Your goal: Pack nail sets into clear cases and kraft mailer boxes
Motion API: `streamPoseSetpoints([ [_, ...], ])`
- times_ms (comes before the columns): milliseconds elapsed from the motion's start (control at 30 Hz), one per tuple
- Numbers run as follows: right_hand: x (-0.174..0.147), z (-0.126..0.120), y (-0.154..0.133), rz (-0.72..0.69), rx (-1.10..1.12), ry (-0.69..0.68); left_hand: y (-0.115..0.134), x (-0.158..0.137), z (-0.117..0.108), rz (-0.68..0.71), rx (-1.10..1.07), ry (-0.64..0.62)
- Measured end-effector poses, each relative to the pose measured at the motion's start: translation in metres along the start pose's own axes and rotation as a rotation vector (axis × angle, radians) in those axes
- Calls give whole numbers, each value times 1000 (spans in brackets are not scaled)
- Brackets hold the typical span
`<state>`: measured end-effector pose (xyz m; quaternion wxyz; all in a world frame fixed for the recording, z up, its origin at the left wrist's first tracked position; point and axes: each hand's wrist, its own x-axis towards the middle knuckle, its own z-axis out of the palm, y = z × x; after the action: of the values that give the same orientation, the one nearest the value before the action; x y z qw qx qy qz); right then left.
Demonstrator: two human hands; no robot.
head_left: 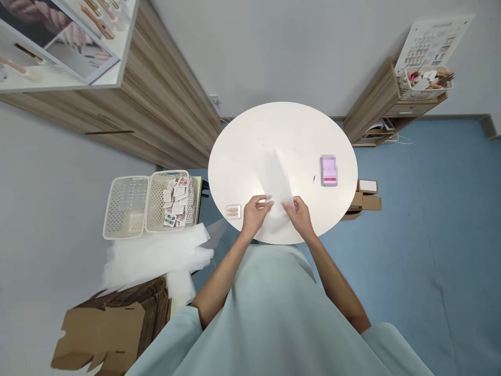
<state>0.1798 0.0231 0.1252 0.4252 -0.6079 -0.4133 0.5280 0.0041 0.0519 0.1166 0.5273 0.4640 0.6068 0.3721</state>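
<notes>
Between my two hands is a translucent white foam sheet or sleeve (277, 175), held above the near half of the round white table (242, 141). My left hand (255, 213) pinches its left edge between thumb and fingers. On the opposite edge, my right hand (299, 215) grips it the same way. Just left of my left hand lies a small clear case (234, 211) with pinkish pieces inside. A pink box (329, 171), blurred out, rests toward the table's right side. Whether anything is inside the sheet I cannot tell.
Left of the table stand two white baskets (127, 209), one with small packets (178, 201). Below them lie stacked white foam sheets (156, 258) and flattened cardboard boxes (113, 329). Small cartons (366, 201) sit beyond the table's right edge. A wooden cabinet (172, 104) borders the back left.
</notes>
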Motion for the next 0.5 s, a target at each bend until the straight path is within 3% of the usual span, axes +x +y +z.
streamPoseSetpoints([
  [267, 18, -14, 3, -8, 45, -73, 14, 3, 12, 145, 207, 112],
  [500, 19, -5, -4, -129, 117, -289, 18, 7, 7, 158, 102, 70],
])
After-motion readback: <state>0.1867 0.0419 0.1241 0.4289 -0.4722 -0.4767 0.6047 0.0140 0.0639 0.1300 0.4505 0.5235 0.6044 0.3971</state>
